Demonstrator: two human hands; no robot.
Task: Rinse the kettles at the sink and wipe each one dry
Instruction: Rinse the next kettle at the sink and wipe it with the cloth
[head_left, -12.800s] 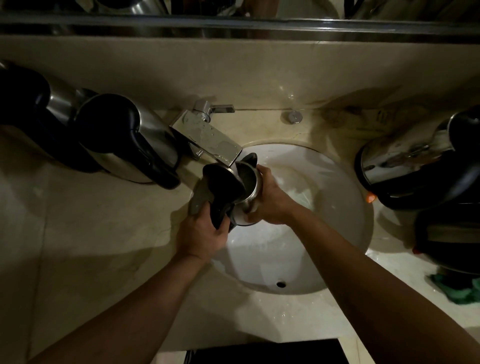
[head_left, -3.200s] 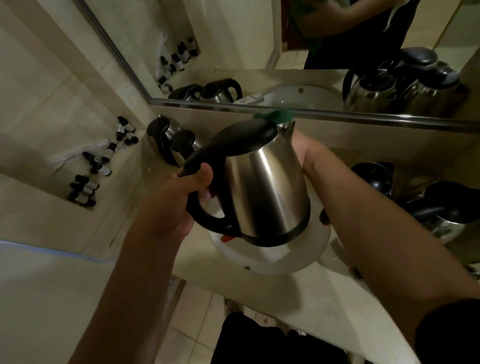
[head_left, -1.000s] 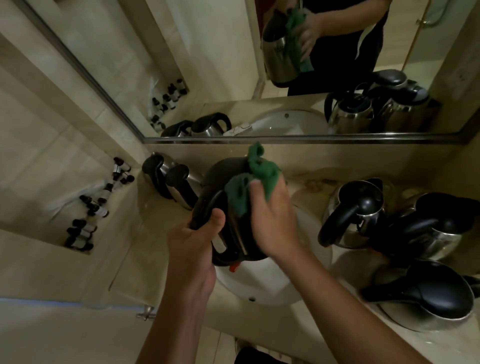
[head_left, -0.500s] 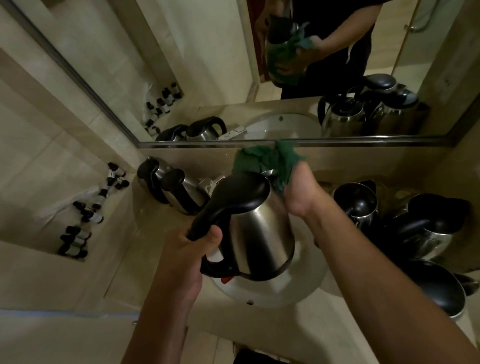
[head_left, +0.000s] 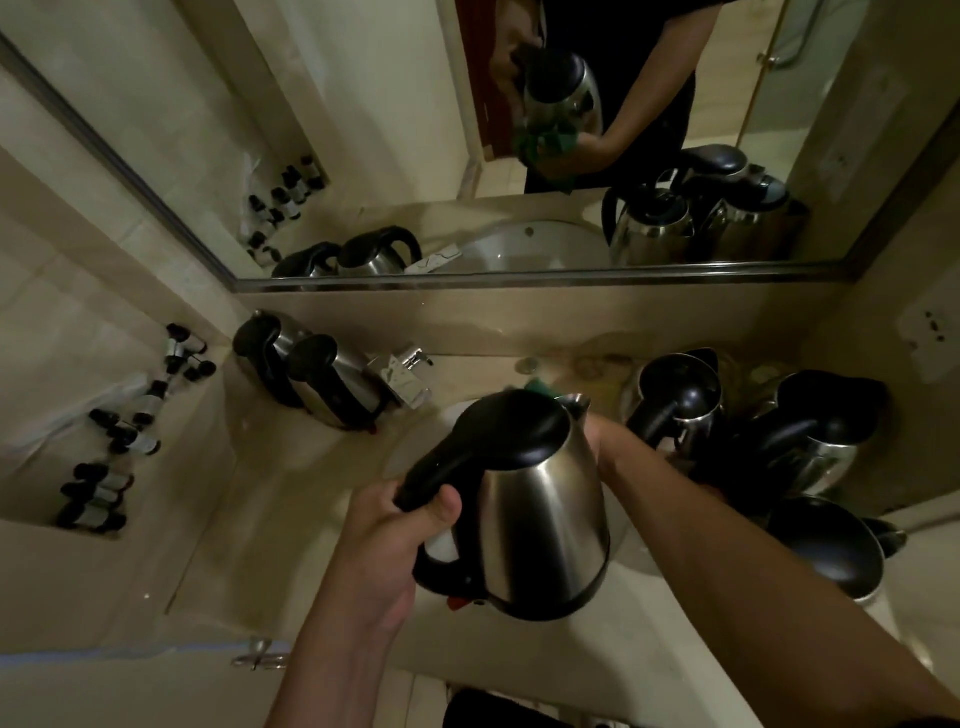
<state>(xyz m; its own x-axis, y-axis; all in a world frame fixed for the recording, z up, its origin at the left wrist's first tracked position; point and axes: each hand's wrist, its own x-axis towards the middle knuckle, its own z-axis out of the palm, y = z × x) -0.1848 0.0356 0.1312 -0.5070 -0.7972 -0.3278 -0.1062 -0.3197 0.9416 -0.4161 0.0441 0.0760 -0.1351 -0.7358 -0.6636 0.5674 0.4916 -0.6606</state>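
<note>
The left hand (head_left: 387, 540) is wrapped around the black handle of a steel kettle (head_left: 540, 512), holding it upright in the air above the sink (head_left: 415, 447). The right hand (head_left: 605, 447) reaches behind the kettle's far side, pressing a green cloth (head_left: 537, 385) there; its grip is hidden. No writing is readable. The kettle has a brushed body, black lid and base, and a red switch.
</note>
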